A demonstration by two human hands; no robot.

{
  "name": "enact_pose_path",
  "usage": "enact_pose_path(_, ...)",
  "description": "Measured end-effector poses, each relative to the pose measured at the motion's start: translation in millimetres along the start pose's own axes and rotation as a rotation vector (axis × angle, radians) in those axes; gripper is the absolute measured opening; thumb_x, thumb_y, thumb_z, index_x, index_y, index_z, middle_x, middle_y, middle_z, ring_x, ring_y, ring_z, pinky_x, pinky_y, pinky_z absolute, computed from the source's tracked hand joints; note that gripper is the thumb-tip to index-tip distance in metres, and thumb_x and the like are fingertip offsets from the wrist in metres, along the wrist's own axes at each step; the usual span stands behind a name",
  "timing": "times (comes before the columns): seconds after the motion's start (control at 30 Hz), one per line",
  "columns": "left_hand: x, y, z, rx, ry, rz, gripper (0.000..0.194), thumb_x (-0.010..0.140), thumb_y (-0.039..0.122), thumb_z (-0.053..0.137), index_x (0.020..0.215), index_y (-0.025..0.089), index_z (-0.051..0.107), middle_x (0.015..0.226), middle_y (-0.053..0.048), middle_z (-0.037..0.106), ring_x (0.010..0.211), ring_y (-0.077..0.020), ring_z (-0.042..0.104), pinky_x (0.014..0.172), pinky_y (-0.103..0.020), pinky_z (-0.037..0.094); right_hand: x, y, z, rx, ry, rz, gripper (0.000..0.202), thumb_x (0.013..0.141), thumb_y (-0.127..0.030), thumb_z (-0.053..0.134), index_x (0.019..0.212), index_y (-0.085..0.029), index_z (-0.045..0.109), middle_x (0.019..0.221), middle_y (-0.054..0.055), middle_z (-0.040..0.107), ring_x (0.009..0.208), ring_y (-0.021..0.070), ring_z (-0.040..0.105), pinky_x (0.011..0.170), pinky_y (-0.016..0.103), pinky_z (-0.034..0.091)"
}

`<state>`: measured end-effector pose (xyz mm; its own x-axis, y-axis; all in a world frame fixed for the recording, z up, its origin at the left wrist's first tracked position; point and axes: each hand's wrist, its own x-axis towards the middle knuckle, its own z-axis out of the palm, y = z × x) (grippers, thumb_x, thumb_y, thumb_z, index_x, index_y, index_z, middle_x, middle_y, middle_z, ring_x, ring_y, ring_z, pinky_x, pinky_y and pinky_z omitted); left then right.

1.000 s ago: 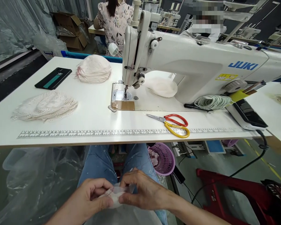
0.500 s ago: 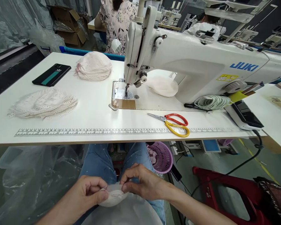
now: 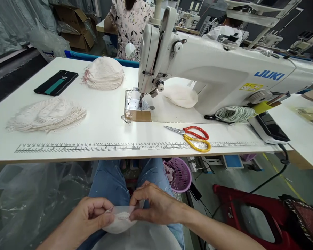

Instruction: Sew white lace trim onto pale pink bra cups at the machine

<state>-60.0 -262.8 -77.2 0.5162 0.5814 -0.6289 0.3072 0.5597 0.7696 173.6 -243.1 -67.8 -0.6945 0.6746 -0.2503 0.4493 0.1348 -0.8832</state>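
Above the lap [image 3: 107,184], the left hand [image 3: 95,213] and right hand [image 3: 156,205] pinch opposite sides of a small white fabric piece [image 3: 120,226], which spans between them in front of the tabletop [image 3: 106,133]. Scissors [image 3: 184,133] with red and yellow handles lie near the JUKI sewing machine [image 3: 211,66]; a lacy fabric pile [image 3: 48,114] lies farther left.

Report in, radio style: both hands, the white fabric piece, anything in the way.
Left hand, right hand: both pinching. White fabric piece: stretched between them, off the table. Scissors: on the tabletop, apart from both hands.
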Motion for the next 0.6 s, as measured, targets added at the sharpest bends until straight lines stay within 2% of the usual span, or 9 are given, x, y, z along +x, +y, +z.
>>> enact_pose_path(0.17,-3,-3,-6.7,-0.025,-0.053,0.072,0.048,0.07,0.062,0.067,0.079,0.014,0.065,0.064,0.001,0.054,0.06,-0.0114,0.04,0.056,-0.02,0.031,11,-9,-13,0.089,-0.054,-0.048,0.01,0.079,-0.025,0.071,0.082,-0.016,0.069,0.07,-0.001,0.068,0.065,0.0117,0.06,0.071,0.022,0.045)
enact_pose_path(0.23,-5,-3,-8.8,-0.016,-0.028,0.097,0.05,0.069,0.064,0.065,0.074,0.015,0.062,0.062,0.002,0.05,0.057,-0.0108,0.037,0.053,-0.02,0.029,14,-18,-19,0.038,-0.021,-0.035,0.007,0.081,-0.024,0.068,0.081,-0.017,0.067,0.071,-0.001,0.067,0.068,0.0132,0.06,0.071,0.023,0.045)
enact_pose_path(0.3,-10,1,-8.9,0.04,0.106,0.13,0.049,0.073,0.065,0.06,0.067,0.016,0.057,0.057,0.004,0.043,0.054,-0.0101,0.034,0.05,-0.019,0.028,14,-28,-19,-0.098,0.143,-0.062,0.005,0.086,-0.019,0.059,0.087,-0.017,0.064,0.082,0.003,0.067,0.079,0.0168,0.059,0.079,0.029,0.044)
enact_pose_path(0.37,-14,8,-5.5,0.179,0.334,0.205,0.044,0.079,0.06,0.056,0.064,0.019,0.056,0.054,0.004,0.04,0.051,-0.0105,0.036,0.048,-0.019,0.029,13,-34,-11,-0.201,0.329,-0.14,0.01,0.09,-0.019,0.05,0.096,-0.017,0.058,0.096,0.009,0.062,0.091,0.0206,0.056,0.083,0.034,0.043)
enact_pose_path(0.43,-14,14,2.1,0.342,0.51,0.317,0.034,0.083,0.05,0.055,0.066,0.021,0.061,0.054,0.003,0.046,0.05,-0.0125,0.044,0.049,-0.019,0.034,12,-34,5,-0.141,0.367,-0.197,0.016,0.09,-0.032,0.052,0.098,-0.018,0.053,0.094,0.008,0.058,0.085,0.0203,0.054,0.074,0.032,0.045)
enact_pose_path(0.5,-8,14,13.7,0.442,0.551,0.415,0.021,0.085,0.04,0.055,0.078,0.025,0.067,0.065,-0.001,0.059,0.06,-0.0168,0.056,0.057,-0.02,0.043,14,-26,25,0.062,0.343,-0.183,0.035,0.084,-0.053,0.058,0.095,-0.021,0.051,0.085,0.003,0.054,0.07,0.0163,0.052,0.062,0.027,0.044)
enact_pose_path(0.53,-4,10,20.4,0.462,0.547,0.457,0.018,0.084,0.037,0.055,0.088,0.027,0.069,0.076,-0.003,0.064,0.069,-0.0198,0.06,0.064,-0.021,0.047,16,-20,35,0.145,0.37,-0.174,0.043,0.079,-0.06,0.059,0.095,-0.021,0.05,0.085,0.003,0.053,0.071,0.0165,0.052,0.062,0.026,0.044)
enact_pose_path(0.6,4,0,33.9,0.484,0.553,0.512,0.032,0.081,0.033,0.055,0.112,0.03,0.065,0.104,-0.007,0.065,0.092,-0.0259,0.062,0.074,-0.024,0.051,20,-8,49,0.211,0.479,-0.158,0.05,0.074,-0.064,0.062,0.094,-0.021,0.049,0.088,0.003,0.052,0.075,0.0176,0.052,0.066,0.028,0.044)
